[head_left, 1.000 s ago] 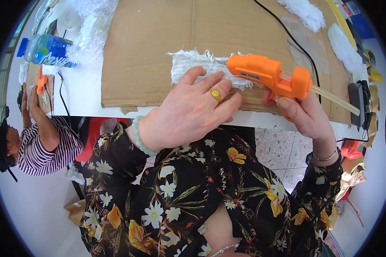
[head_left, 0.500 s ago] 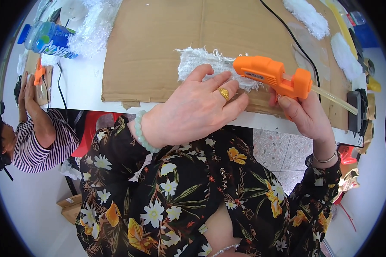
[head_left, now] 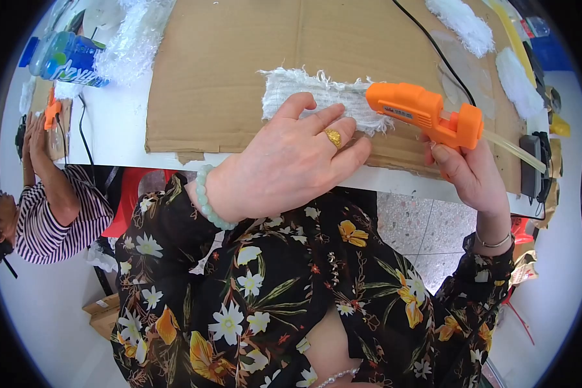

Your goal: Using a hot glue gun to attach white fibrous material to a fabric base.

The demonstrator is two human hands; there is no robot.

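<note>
A strip of white frayed fabric [head_left: 294,87] lies on a sheet of brown cardboard [head_left: 207,77] near the table's front edge. My left hand [head_left: 281,158] rests over its lower side, palm down, fingers stretched out and apart. In my right hand [head_left: 469,171] is an orange hot glue gun [head_left: 404,103], gripped by its handle. Its nozzle points left, low over the right part of the fabric; whether the tip touches it I cannot tell. A pale glue stick [head_left: 514,152] juts out of the gun's rear.
Fluffy white pieces [head_left: 462,26] lie at the far right, near a black cord [head_left: 440,48]. At the far left, a blue-labelled bottle [head_left: 64,58] stands by shiny white fluff [head_left: 136,45]. Beyond, a person in a striped top [head_left: 64,220] works near another orange glue gun [head_left: 52,107].
The glue gun in my right hand has shifted slightly right along the fabric. My left hand stays on the fabric's lower side. The whole view has shifted a little.
</note>
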